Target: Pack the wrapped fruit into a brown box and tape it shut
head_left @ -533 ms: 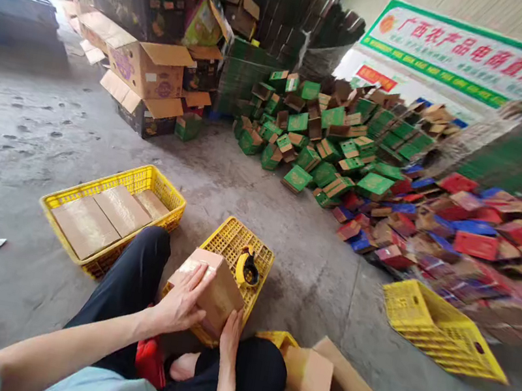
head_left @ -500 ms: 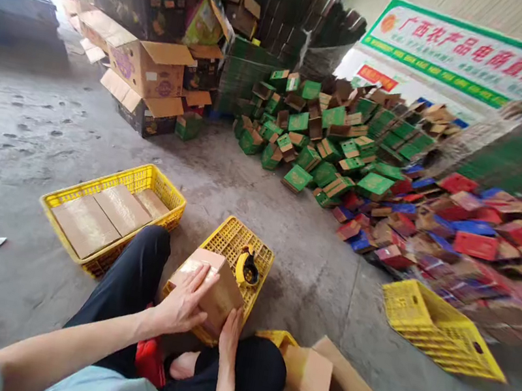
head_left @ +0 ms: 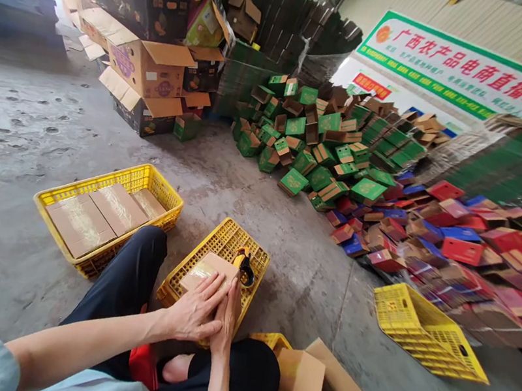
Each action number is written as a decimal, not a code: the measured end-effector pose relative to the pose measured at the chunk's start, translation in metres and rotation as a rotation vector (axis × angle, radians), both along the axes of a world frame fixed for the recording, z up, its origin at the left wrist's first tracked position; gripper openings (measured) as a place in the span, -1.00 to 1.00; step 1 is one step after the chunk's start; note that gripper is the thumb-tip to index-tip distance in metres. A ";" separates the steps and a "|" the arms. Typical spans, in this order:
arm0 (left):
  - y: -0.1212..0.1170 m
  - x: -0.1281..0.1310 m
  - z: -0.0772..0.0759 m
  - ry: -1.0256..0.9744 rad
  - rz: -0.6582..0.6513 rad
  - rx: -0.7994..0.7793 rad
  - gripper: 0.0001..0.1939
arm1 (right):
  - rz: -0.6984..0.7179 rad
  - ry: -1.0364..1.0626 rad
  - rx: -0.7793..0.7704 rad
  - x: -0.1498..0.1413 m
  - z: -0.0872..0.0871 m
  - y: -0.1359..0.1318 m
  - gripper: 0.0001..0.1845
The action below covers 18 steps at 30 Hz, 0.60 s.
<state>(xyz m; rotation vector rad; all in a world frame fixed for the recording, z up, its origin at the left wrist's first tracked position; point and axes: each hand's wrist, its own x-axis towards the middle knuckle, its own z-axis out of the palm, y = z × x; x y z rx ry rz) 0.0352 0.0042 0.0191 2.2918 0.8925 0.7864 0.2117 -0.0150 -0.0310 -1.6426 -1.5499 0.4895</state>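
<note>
A small cardboard box [head_left: 199, 270] with clear tape across its top lies on an upturned yellow crate [head_left: 201, 242] between my legs. My left hand [head_left: 197, 312] rests on the box's near part with its fingers stretched out. Against it, my right hand [head_left: 226, 315] lies along the box's right side, fingers straight and pointing away from me. The hands touch each other and hide the near end of the box. Just beyond my right fingertips stands a yellow and black tape dispenser [head_left: 245, 269] on the crate.
At left, a yellow crate [head_left: 100, 256] holds taped boxes [head_left: 83, 223]. An open carton [head_left: 306, 378] with dark packets inside stands by my right knee. Another yellow crate [head_left: 428, 331] lies tilted at right. Green boxes [head_left: 294, 181] and red boxes [head_left: 461, 251] are heaped behind.
The box has been lowered from a tilted position to lie flatter on the upturned crate. My hands have come together at its near right side.
</note>
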 end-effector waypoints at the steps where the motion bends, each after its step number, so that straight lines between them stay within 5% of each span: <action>1: -0.001 0.001 0.000 -0.008 -0.005 0.013 0.02 | 0.011 0.032 -0.018 0.002 0.002 -0.001 -0.28; 12: -0.008 0.011 0.014 0.022 -0.064 0.133 -0.18 | -0.146 0.167 -0.046 0.008 0.025 -0.020 -0.23; 18: 0.001 -0.008 0.001 0.064 0.033 0.077 -0.18 | -0.211 0.135 -0.051 0.002 0.054 -0.025 -0.29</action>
